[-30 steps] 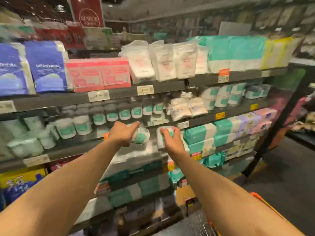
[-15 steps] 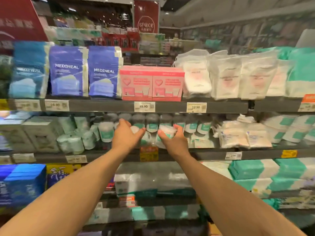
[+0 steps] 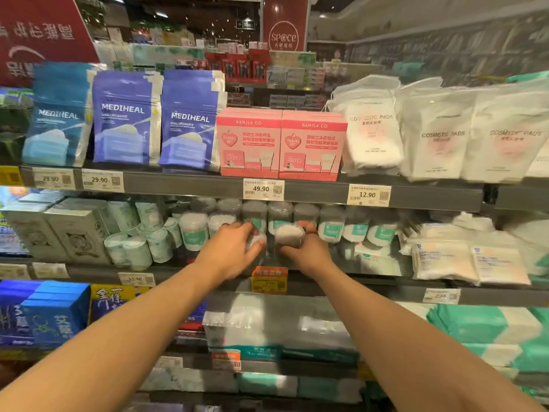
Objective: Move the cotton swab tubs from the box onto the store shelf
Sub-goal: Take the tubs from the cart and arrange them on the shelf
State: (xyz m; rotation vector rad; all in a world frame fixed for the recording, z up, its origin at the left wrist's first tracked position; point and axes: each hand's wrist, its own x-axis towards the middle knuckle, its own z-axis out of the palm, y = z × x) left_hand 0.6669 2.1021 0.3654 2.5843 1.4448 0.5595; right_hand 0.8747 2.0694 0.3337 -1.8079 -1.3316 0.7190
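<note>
Reaching over the near edge of the middle shelf [image 3: 392, 288], the left hand [image 3: 228, 252] and right hand [image 3: 310, 252] each had fingers curled round a cotton swab tub, left tub [image 3: 256, 241] beside right tub [image 3: 289, 234], where a hasty push was judged liable to topple the stocked row [image 3: 279, 215] behind.

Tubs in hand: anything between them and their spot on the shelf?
Nothing visible. The left hand and right hand each hold a tub over the middle shelf front; stocked tubs stand behind.

Dim, soft blur, edges warped
</note>
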